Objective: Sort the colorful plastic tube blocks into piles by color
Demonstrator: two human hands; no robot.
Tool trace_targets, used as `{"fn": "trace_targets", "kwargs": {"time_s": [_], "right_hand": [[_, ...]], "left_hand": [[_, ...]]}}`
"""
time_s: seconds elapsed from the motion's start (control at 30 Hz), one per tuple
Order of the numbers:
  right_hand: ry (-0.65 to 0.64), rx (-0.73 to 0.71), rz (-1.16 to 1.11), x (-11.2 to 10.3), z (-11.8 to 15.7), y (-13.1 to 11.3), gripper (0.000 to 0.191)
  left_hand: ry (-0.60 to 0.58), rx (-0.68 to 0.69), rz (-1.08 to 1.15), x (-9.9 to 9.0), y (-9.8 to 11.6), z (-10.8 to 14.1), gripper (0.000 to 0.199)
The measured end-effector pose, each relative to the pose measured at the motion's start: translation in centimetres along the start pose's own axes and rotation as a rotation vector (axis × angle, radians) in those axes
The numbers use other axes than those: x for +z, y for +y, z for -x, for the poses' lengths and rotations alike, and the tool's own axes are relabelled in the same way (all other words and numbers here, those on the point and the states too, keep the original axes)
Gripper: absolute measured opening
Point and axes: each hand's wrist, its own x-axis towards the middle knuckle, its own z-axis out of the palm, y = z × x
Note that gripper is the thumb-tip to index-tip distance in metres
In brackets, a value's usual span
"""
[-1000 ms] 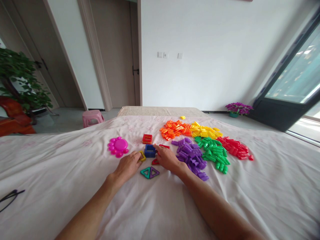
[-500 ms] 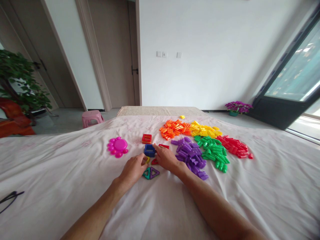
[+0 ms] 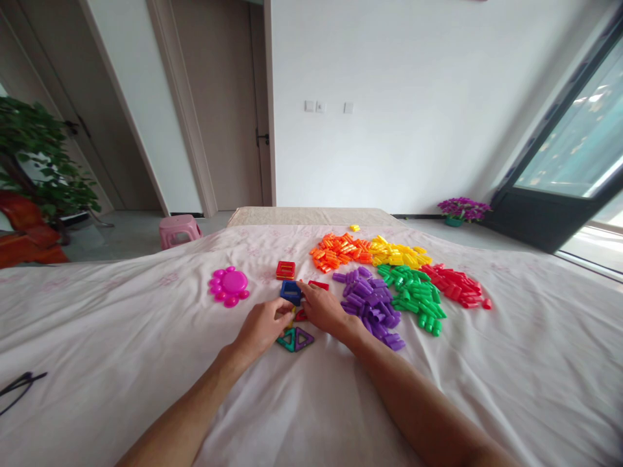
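My left hand (image 3: 263, 325) is closed, its fingertips at a small yellow piece (image 3: 293, 318) just in front of the blue square frame piece (image 3: 291, 292). My right hand (image 3: 322, 306) reaches to the right edge of that blue piece; its curled fingers partly cover a red piece (image 3: 300, 315), and what they grip cannot be made out. A teal triangle (image 3: 287, 340) and a purple triangle (image 3: 304, 338) lie side by side nearer me. Behind the blue piece sit stacked red squares (image 3: 285, 270). Another red piece (image 3: 319, 285) shows beyond my right hand.
Piles of purple (image 3: 372, 301), green (image 3: 416, 292), red (image 3: 455, 285), orange (image 3: 338, 251) and yellow (image 3: 399, 251) pieces spread over the right of the cloth. A magenta paw-shaped object (image 3: 233, 283) lies to the left. A black cord (image 3: 22, 386) is at the far left.
The teal and purple triangles have shifted slightly toward me and to the right. The yellow piece at my left fingertips has moved a little right. My right hand is nearly still.
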Motion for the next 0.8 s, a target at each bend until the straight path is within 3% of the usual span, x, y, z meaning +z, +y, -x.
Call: {"fn": "trace_targets", "kwargs": {"time_s": [0.17, 0.33, 0.5, 0.8], "right_hand": [[0.005, -0.003, 0.003, 0.3, -0.1, 0.2, 0.061], [-0.008, -0.005, 0.011, 0.3, -0.1, 0.3, 0.061], [0.012, -0.010, 0.011, 0.3, 0.0, 0.3, 0.061], [-0.004, 0.003, 0.028, 0.4, -0.1, 0.2, 0.061]], "left_hand": [[0.350, 0.022, -0.369, -3.0, -1.1, -0.5, 0.027], [0.475, -0.116, -0.753, -4.9, -5.0, -1.2, 0.043], [0.407, -0.279, -0.765, -5.1, -7.5, -1.7, 0.052], [0.514, -0.365, -0.490, -6.3, -8.1, -1.9, 0.053]]}}
